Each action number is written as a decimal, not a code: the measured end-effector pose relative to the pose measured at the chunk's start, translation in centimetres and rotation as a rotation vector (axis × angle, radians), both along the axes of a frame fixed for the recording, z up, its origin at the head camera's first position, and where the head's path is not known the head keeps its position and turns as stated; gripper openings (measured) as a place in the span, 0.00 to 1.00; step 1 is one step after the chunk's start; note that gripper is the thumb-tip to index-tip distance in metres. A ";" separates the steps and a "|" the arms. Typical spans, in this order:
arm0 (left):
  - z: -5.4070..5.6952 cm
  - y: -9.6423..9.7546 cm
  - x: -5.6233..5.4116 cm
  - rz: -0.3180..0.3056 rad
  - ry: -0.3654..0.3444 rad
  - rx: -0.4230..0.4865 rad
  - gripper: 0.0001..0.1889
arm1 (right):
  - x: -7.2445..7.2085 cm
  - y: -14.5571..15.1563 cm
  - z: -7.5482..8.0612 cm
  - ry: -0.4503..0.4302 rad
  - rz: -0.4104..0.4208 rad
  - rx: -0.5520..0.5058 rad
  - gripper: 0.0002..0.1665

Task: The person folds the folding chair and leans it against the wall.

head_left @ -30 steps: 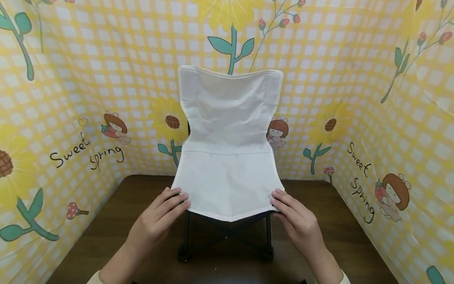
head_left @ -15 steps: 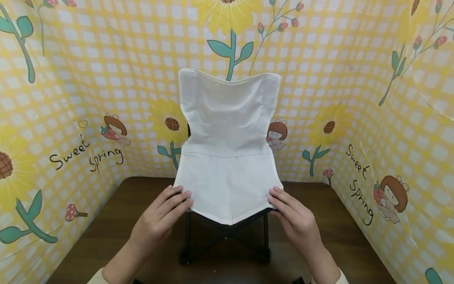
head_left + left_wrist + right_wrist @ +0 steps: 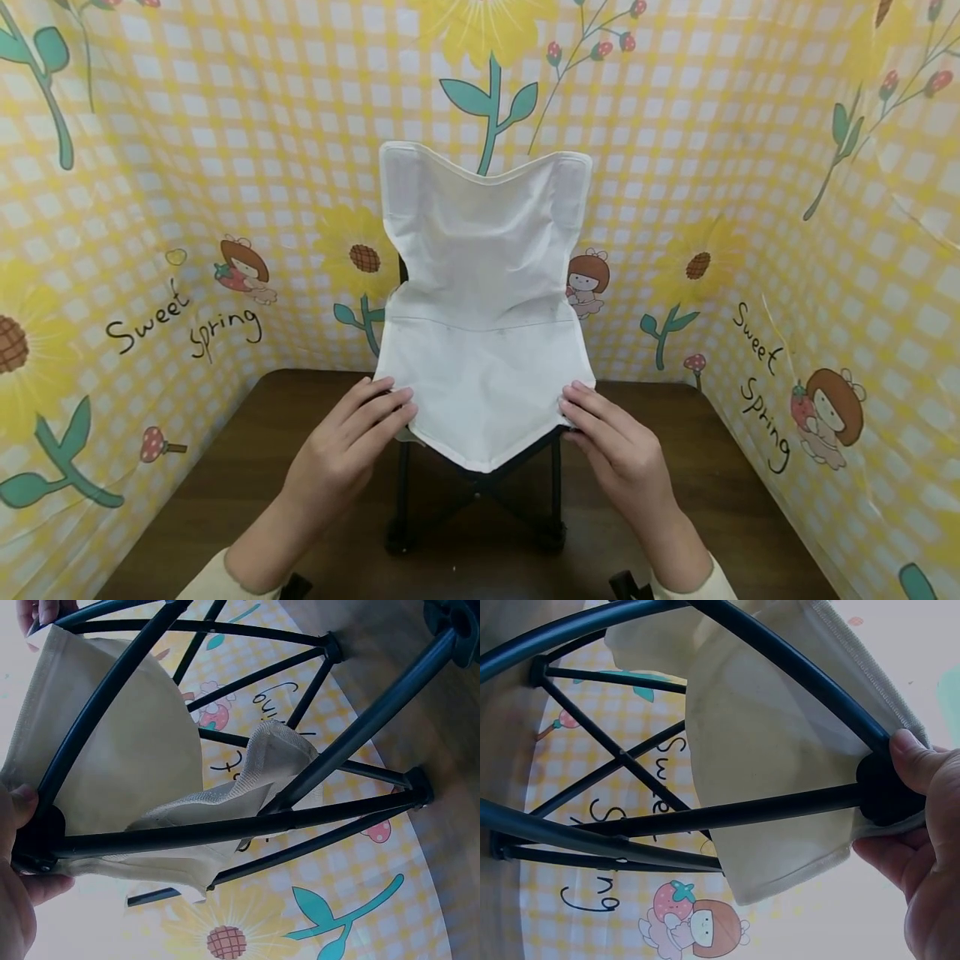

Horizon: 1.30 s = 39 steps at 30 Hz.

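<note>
A small folding chair (image 3: 483, 367) with a white fabric seat and back stands upright in front of me. Its dark tube legs (image 3: 742, 814) cross beneath the seat. At the seat's front left corner my left hand (image 3: 341, 446) grips the fabric and frame joint, fingers on top and thumb below. My right hand (image 3: 626, 450) holds the front right corner the same way. In the right wrist view its thumb (image 3: 915, 761) presses against the black corner joint (image 3: 889, 791). The seat's front edge sags in the middle between both hands.
The chair stands on a dark brown wooden table (image 3: 232, 467). A yellow checked cloth (image 3: 300, 167) with flowers and cartoon figures walls it in at the back and both sides.
Both hands have moved closer together, bringing the seat's front corners and the front legs inward. The seat's front edge now dips more sharply, and the backrest is slightly narrower.
</note>
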<state>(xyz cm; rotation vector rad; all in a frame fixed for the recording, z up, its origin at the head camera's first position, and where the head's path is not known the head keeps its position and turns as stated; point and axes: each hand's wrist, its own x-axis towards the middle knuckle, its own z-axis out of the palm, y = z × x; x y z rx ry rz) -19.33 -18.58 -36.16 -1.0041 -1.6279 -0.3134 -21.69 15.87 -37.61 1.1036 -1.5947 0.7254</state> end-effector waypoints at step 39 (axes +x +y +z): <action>2.6 2.5 -1.0 0.006 0.021 0.011 0.17 | -0.6 -2.8 3.3 -0.004 -0.018 -0.015 0.15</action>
